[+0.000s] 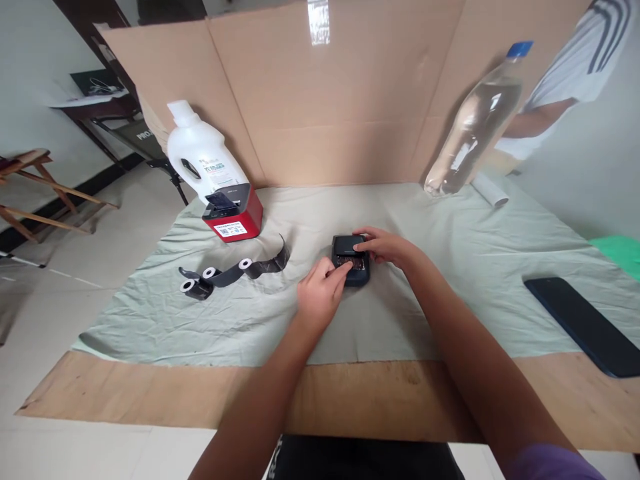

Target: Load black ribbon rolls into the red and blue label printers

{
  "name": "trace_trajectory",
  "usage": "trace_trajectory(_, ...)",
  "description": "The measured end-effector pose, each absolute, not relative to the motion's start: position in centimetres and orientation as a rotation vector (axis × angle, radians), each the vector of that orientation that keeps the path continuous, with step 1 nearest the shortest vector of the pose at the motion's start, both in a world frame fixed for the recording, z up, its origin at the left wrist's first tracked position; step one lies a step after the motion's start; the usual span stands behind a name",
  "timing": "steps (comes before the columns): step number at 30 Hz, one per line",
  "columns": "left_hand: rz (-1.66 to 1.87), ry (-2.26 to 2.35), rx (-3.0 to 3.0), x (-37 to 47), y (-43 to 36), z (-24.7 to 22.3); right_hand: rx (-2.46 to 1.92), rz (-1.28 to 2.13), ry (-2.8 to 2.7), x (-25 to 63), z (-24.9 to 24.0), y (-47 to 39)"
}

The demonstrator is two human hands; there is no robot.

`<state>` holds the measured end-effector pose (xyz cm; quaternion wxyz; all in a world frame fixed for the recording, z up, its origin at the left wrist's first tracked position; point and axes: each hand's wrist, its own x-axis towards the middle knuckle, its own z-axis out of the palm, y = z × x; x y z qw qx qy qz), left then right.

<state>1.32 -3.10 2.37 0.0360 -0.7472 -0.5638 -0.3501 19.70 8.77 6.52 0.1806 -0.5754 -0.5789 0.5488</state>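
Observation:
A small dark device with an open lid lies on the pale green cloth at the table's middle. My left hand reaches into its open compartment with the fingertips. My right hand rests on the device's right side and lid, steadying it. Left of the device lies a black ribbon wound on white spools, partly unrolled.
A red and black label printer and a white jug stand at the back left. A clear water bottle leans at the back right beside a white roll. A dark phone lies at right. A cardboard wall backs the table; another person's arm shows behind.

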Motion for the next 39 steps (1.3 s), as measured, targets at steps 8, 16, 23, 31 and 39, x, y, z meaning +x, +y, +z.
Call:
trace_trajectory(8, -1.5, -1.891, -2.318, 2.0, -2.7, 2.0, -1.669, 1.493, -1.655, 19.2, 7.1, 7.9)
trace_trajectory(16, -1.808, -2.812, -2.405, 0.1, 3.0, 3.2, -1.647, 1.498, -1.653, 19.4, 6.9, 7.8)
trace_trajectory(23, -2.073, -3.0, -2.465, -0.9, 4.4, 3.8, -1.555, 1.582, -1.618, 19.9, 6.2, 8.1)
trace_trajectory(31, -1.996, -2.987, -2.636, -1.9, 4.6, 3.9, -1.42, 1.671, -1.63, 20.6, 5.7, 8.5)
trace_trajectory(39, -2.06, -3.012, -2.548, -1.4, 4.5, 4.0, -1.41, 1.656, -1.605, 20.3, 6.4, 7.8)
